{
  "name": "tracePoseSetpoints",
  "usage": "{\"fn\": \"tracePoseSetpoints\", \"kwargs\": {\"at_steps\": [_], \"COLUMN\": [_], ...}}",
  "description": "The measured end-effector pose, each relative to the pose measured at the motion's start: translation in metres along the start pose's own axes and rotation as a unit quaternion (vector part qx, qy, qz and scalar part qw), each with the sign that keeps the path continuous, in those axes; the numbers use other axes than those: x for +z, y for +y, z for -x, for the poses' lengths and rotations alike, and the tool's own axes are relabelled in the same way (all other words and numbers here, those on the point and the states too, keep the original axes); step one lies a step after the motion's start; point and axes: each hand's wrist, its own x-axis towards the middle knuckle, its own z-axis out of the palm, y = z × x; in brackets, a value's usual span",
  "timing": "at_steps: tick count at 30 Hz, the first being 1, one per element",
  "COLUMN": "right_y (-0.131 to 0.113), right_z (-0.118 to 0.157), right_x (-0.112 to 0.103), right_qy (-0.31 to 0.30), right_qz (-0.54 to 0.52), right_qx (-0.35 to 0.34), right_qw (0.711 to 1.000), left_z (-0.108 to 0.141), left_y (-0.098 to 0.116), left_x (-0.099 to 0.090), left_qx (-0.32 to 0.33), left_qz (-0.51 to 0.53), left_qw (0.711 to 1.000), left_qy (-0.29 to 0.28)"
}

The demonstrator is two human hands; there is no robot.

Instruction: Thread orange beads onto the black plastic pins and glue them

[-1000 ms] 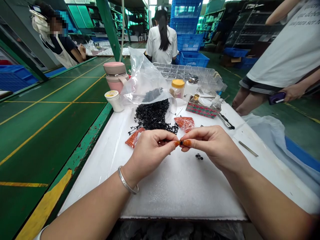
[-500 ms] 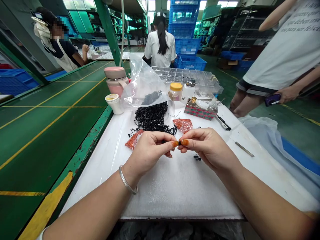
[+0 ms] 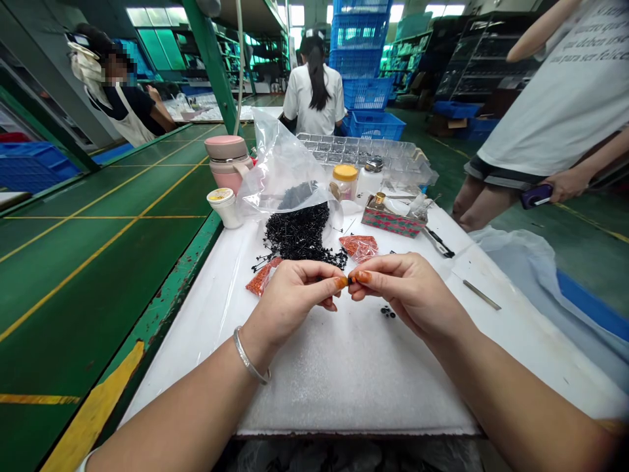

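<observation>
Head camera, one view. Looks from above the near side of the white tabletop (image 3: 354,373), facing forward and down along the wearer's forearms (image 3: 191,400), which enter at the lower corners. Range close: left hand (image 3: 289,295) and right hand (image 3: 417,288) appear large and whole, their fingers (image 3: 363,276) meeting slightly right of and below frame centre. Field takes in the tabletop's near edge below the fingers and, far beyond them, stacked blue crates (image 3: 366,92). Coverage wide: green belt (image 3: 98,246) left of the fingers; to their right, a standing person (image 3: 565,124) cut off by the frame.
</observation>
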Motion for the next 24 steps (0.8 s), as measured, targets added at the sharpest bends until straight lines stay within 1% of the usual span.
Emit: {"fn": "tracePoseSetpoints", "kwargs": {"at_steps": [5, 11, 15, 17, 20, 24], "right_y": [-0.002, -0.003, -0.004, -0.004, -0.005, -0.004], "right_z": [0.002, 0.003, 0.003, 0.004, 0.008, 0.012], "right_x": [0.002, 0.004, 0.004, 0.004, 0.008, 0.017], "right_qy": [0.017, 0.025, 0.029, 0.037, 0.077, 0.118], "right_qz": [0.029, 0.041, 0.047, 0.044, 0.054, 0.138], "right_qx": [-0.008, -0.002, -0.012, -0.029, -0.076, -0.148], "right_qw": [0.999, 0.999, 0.998, 0.998, 0.993, 0.972], "left_z": [0.0, 0.001, 0.001, 0.001, 0.0, -0.001], "left_y": [0.0, 0.002, -0.001, -0.003, -0.005, -0.005], "left_x": [0.0, 0.001, 0.0, -0.001, -0.002, -0.001], "left_qx": [-0.01, 0.001, -0.015, -0.03, -0.053, -0.064], "left_qz": [0.002, -0.01, 0.023, 0.06, 0.124, 0.182], "left_qw": [1.0, 1.0, 1.0, 0.998, 0.991, 0.98], "left_qy": [-0.002, -0.001, -0.007, -0.01, -0.017, -0.037]}}
